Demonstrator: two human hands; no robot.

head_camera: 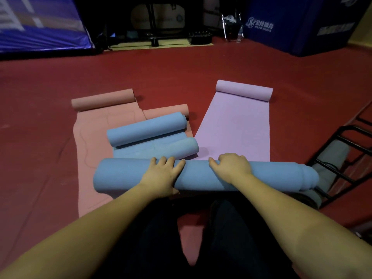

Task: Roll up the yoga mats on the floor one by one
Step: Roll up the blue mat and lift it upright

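Observation:
A thick blue mat roll (124,174) lies crosswise in front of my knees, its right end uneven and stepped. My left hand (161,174) lies flat on top of it with fingers spread. My right hand (231,168) rests on the roll too, fingers curled over its far edge. Behind it a second blue mat (147,129) lies with both ends curled into rolls. A pink mat (92,137) stretches out on the left, its far end rolled. A lilac mat (235,125) lies flat on the right with its far end rolled.
The floor (40,109) is dark red. A black metal rack (346,158) stands low at the right with a grey rolled mat (332,158) in it. Blue padded blocks (302,27) and gym gear line the far wall.

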